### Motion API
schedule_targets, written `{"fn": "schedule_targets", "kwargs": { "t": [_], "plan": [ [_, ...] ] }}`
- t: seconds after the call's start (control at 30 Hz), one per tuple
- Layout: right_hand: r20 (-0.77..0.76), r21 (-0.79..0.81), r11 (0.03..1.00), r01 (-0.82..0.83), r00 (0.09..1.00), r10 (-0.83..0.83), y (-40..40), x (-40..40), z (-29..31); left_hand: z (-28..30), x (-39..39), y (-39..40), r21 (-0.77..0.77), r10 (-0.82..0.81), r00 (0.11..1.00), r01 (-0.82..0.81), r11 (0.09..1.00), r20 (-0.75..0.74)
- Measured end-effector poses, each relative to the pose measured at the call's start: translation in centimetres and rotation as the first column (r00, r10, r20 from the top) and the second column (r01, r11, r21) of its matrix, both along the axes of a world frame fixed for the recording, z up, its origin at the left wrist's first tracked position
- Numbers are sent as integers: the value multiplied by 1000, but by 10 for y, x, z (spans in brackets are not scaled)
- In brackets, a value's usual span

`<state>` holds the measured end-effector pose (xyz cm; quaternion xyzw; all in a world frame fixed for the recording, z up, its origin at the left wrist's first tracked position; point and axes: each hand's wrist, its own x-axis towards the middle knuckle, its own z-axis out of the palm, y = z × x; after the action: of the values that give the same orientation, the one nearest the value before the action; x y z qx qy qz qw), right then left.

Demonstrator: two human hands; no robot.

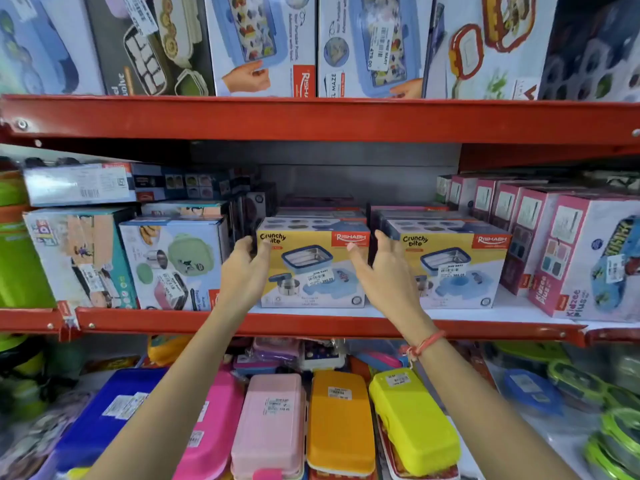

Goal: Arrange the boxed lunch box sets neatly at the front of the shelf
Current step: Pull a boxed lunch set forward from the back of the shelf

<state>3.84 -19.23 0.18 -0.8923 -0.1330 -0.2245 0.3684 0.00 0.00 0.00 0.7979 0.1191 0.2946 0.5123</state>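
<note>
Head view shows two yellow Crunchy Bite boxes side by side at the front of the red shelf [311, 325], printed faces outward, long axes running left to right. Left hand [244, 271] cups the left corner of the left box [313, 268], fingers wrapped on its edge. Right hand [384, 271] rests against that box's right side, in the gap beside the right box [457, 268], its grip spread wide.
</note>
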Motion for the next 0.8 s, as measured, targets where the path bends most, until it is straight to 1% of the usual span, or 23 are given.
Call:
{"fn": "schedule_targets", "kwargs": {
  "t": [0.03, 0.1, 0.2, 0.27, 0.33, 0.47, 0.6, 0.67, 0.8],
  "plan": [
    [-73, 34, 999, -2, 997, 5, 1, 1, -2, 0, 1, 0, -38, 5, 998, -8, 999, -62],
    [-198, 122, 992, -26, 979, 50, 1, 5, -6, -4, 6, 5, -114, -8, 990, -8, 993, -138],
    [-396, 323, 946, -38, 902, 172, 0, 9, -4, -6, 7, 9, -274, -76, 982, 27, 961, -170],
    [-448, 402, 915, -23, 867, 219, 1, 11, 0, -1, 7, 11, -329, -125, 978, 64, 942, -170],
    [-455, 424, 905, -32, 857, 243, 1, 13, 3, 6, 4, 10, -363, -147, 976, 79, 928, -163],
    [-467, 436, 900, -16, 850, 242, -2, 9, 11, 10, 2, 12, -398, -177, 974, 106, 911, -144],
    [-474, 531, 847, -20, 822, 316, -12, 13, 11, 11, -9, 23, -380, -172, 974, 104, 919, -149],
    [-450, 578, 816, -13, 829, 331, -18, 12, 11, 10, -13, 28, -373, -180, 975, 120, 920, -130],
    [-342, 689, 724, -30, 867, 362, -26, 4, 10, 9, -24, 32, -344, -202, 971, 149, 927, -126]
  ]
}}
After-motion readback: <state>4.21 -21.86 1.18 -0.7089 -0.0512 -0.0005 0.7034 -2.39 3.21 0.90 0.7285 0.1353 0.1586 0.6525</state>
